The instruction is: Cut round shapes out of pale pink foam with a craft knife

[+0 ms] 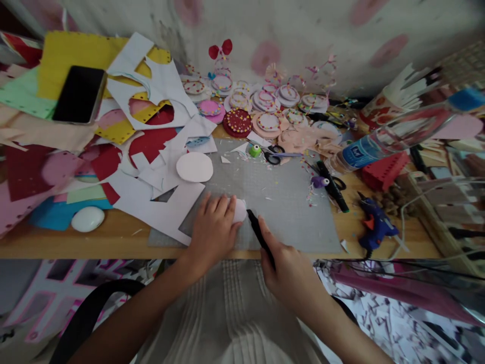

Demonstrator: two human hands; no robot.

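A cluttered wooden table (125,235) against a blotchy wall carries a grey cutting mat (280,202). Nearest, on the mat's front edge, the left hand (212,227) lies flat, fingers together, pinning a small pale pink cutout (240,210). The right hand (286,270) grips a black pen (257,232), its tip touching the cutout's edge. The piece looks thin, light and floppy, likely to slide or crease, so pressing it flat near the working edge seems the safest hold. Further back lie scissors (273,154), a white oval (194,167), a blue glue gun (375,225), paper scraps, a phone (80,94) and decorated discs (238,123).
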